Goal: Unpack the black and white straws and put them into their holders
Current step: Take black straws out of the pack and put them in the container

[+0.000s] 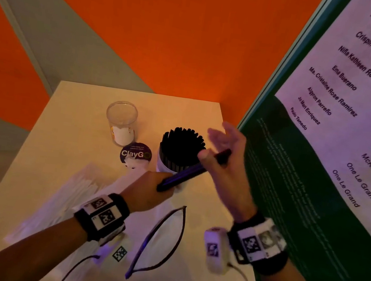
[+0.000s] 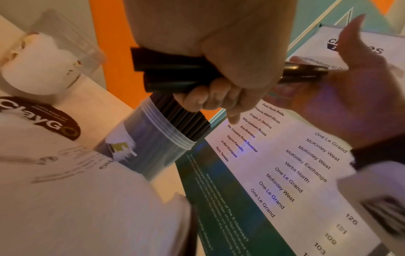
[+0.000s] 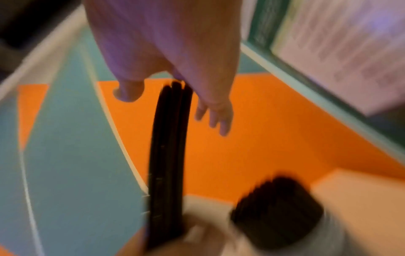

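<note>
A café or staff pantry corner. A small pale table (image 1: 72,138) stands against an orange and grey wall (image 1: 171,31). At three o'clock hangs a printed poster (image 1: 350,115) listing names and building names. A round "ClayGo" sticker (image 1: 135,154) lies at twelve o'clock.

Black straw bundle (image 1: 193,170): a small sheaf of black straws, held slantwise above the table — lower end in the left fist, upper end against the right palm.
Black-straw holder (image 1: 166,165): clear tub, upright, packed with black straws (image 1: 182,146).
Empty holder (image 1: 121,123): clear tub, upright, behind-left of the full one.
White straws (image 1: 77,187): in wrapping — lying at the table's left.
</note>
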Demonstrator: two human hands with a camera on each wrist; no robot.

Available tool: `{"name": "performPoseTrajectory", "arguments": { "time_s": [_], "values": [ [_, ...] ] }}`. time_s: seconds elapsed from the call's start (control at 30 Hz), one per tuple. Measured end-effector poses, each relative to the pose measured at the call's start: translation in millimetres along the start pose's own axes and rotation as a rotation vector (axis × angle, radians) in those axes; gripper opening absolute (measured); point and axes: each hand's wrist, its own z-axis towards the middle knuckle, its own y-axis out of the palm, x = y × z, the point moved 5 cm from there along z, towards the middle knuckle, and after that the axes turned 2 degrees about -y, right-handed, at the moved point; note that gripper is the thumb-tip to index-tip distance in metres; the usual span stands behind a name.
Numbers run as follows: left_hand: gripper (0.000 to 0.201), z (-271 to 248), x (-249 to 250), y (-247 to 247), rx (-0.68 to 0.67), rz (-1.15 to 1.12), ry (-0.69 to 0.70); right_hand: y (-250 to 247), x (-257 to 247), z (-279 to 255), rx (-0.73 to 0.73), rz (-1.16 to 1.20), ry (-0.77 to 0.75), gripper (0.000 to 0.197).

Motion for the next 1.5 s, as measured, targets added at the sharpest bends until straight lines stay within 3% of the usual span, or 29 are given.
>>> {"name": "performPoseTrajectory", "arguments": {
  "time_s": [0.1, 0.17, 0.2, 0.27, 0.33, 0.43, 0.8, 1.0, 1.27, 1.4, 1.5],
  "values": [
    [0.032, 10.5, 3.6, 6.6, 0.002, -0.042, -0.008, 24.0, 28.8, -1.9, 0.137, 0.474, 0.026, 0.042],
    [0.024, 18.1, 4.3, 9.2, -0.005, -0.031, -0.019, 28.6, 40.2, 8.1, 0.166, 0.535, 0.077, 0.025],
    [0.019, 21.7, 3.8, 8.4, -0.003, -0.022, -0.031, 27.0, 43.2, 16.3, 0.162, 0.486, 0.080, 0.017],
    [0.041, 29.6, -0.6, 0.4, 0.054, 0.015, -0.026, 20.4, 44.7, 36.0, 0.142, 0.334, 0.050, 0.008],
    [0.064, 36.4, -5.4, -16.0, 0.181, 0.100, 0.009, 12.6, 42.2, 55.2, 0.135, 0.222, 0.017, 0.008],
    [0.074, 39.9, -14.4, -38.3, 0.276, 0.175, 0.031, 4.0, 37.2, 77.7, 0.140, 0.156, -0.032, 0.012],
    [0.103, 47.8, -42.0, -49.2, 0.190, 0.176, -0.044, 24.5, 33.5, 96.6, -0.006, 0.034, -0.139, 0.016],
    [0.109, 56.3, -50.1, -38.3, 0.133, 0.049, -0.077, 14.7, 20.3, 109.0, -0.004, 0.132, -0.218, 0.011],
    [0.113, 66.2, -63.7, -27.0, 0.143, 0.025, -0.065, 25.4, 55.0, 93.0, -0.091, 0.143, -0.085, 0.012],
    [0.114, 71.6, -56.3, -27.4, 0.177, 0.025, -0.023, 34.0, 96.8, 77.0, -0.165, -0.158, 0.076, 0.012],
    [0.113, 73.8, -43.3, -30.9, 0.189, 0.125, 0.035, 35.1, 116.6, 68.3, -0.202, -0.402, 0.054, 0.015]
  ]
}}
